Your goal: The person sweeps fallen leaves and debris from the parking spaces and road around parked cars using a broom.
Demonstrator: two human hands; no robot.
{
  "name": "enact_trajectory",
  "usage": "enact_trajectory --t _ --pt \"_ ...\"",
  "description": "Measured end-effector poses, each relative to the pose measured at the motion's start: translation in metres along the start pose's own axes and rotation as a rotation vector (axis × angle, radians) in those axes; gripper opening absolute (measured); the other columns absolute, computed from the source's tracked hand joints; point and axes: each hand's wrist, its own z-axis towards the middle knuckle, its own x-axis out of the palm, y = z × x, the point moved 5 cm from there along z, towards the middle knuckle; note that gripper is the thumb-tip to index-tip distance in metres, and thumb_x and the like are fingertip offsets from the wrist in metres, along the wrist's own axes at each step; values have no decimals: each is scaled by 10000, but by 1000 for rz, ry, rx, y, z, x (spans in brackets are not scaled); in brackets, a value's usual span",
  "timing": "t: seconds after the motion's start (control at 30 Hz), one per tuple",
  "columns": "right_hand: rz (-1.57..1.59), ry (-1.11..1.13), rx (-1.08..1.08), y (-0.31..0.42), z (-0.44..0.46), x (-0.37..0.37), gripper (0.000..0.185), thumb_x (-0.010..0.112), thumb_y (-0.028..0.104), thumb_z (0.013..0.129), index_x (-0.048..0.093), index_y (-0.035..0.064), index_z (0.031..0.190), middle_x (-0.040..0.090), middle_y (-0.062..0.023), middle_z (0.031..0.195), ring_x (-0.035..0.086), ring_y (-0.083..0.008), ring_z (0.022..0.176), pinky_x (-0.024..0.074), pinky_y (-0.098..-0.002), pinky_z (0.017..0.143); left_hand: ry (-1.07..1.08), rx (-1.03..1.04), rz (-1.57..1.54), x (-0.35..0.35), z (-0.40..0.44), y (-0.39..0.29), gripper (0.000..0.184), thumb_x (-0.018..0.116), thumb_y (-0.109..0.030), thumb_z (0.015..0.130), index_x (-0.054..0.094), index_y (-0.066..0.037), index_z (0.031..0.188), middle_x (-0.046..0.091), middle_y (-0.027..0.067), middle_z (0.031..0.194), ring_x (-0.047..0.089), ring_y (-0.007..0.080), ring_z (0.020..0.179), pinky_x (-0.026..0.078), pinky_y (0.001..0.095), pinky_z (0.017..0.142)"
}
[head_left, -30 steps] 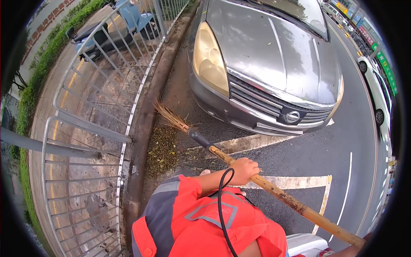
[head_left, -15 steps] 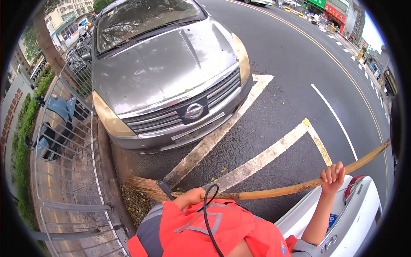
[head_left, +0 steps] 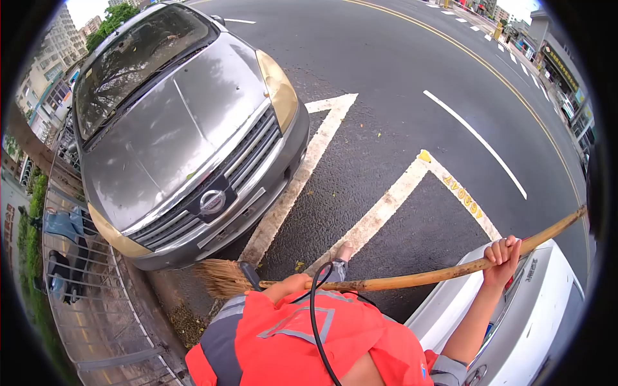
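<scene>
At the left, behind the metal railing (head_left: 122, 358), stands a blue scooter (head_left: 59, 224); the kerb (head_left: 147, 299) runs just right of the railing. Against the kerb, on the near side, lies a patch of leaf litter (head_left: 187, 323). The grey Nissan car (head_left: 174, 122) sits farther off, and between its front bumper and the person is the head of the broom (head_left: 418, 278), its bristles (head_left: 222, 278) fanned out to the left.

Half a second ago those bristles lay over the litter; now they are to its right and a little farther off, close by the bumper. I judge that the stroke now bears on the strip beside the car rather than on the patch itself.

The left hand (head_left: 293, 285) is wrapped around the low end of the shaft, near the dark collar, with some fingers hidden. Right of it, a foot (head_left: 346, 251) has come into sight at a white painted line. The right hand (head_left: 503, 257) is closed around the shaft's upper part, over the white car (head_left: 534, 315). The view has swung right, so the Nissan appears farther left.
</scene>
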Motion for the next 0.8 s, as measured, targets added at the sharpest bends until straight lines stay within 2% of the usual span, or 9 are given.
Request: enact_trajectory --t 0.1,0.2,0.23,0.3,0.37,0.43,0.5,0.57,0.8 --pt "-24 -169 -33 12 69 -10 284 421 289 981 486 47 848 305 35 553 324 -60 476 338 -212 463 69 -64 -106 -18 88 -9 358 712 -380 687 663 -87 886 648 162 870 630 308 834 460 395 714" --pt "-151 -100 -60 31 156 9 269 422 279 981 477 53 847 310 31 563 313 -58 480 331 -208 464 253 -20 -15 -109 138 -135 300 689 -356 713 666 -103 873 653 138 842 627 283 793 456 382 702" --pt "-160 -99 -52 35 181 17 269 422 279 981 477 53 847 310 31 563 313 -58 480 331 -208 464 301 -29 -45 -107 170 -128 297 690 -363 712 666 -106 861 649 151 842 624 291 781 454 374 690" --pt "-232 -39 -127 42 221 27 248 439 268 975 454 52 855 324 27 575 316 -55 479 331 -210 461 160 200 -148 -86 238 -84 285 686 -357 711 666 -109 850 633 166 805 617 318 778 454 391 683" --pt "-188 13 -144 45 252 18 242 468 270 963 431 49 871 334 23 583 337 -54 486 349 -203 453 155 209 -139 -99 270 -96 282 688 -351 708 664 -108 848 631 166 803 615 322 778 454 393 683" --pt "-141 227 -129 37 278 13 255 493 280 950 421 45 881 348 20 586 362 -53 494 366 -193 440 158 171 -124 -119 294 -110 278 689 -345 706 663 -107 846 629 167 801 614 326 779 455 396 682" --pt "-134 83 -164 11 310 -17 273 498 296 946 421 42 885 363 19 578 372 -56 467 381 -192 426 140 140 -111 -138 318 -117 275 691 -340 703 661 -105 844 627 168 799 613 330 779 455 399 682" --pt "-121 163 61 -35 347 -32 281 494 304 947 427 39 879 378 17 554 372 -55 437 380 -199 419 107 107 -101 -153 344 -114 273 693 -334 700 659 -104 842 625 169 796 611 333 779 455 401 682" --pt "-11 332 284 -140 500 -84 284 457 286 955 461 41 812 381 12 513 394 -84 446 395 -247 467 -101 -88 -30 -207 441 -92 263 700 -314 690 654 -100 835 617 172 788 607 347 780 456 410 681"
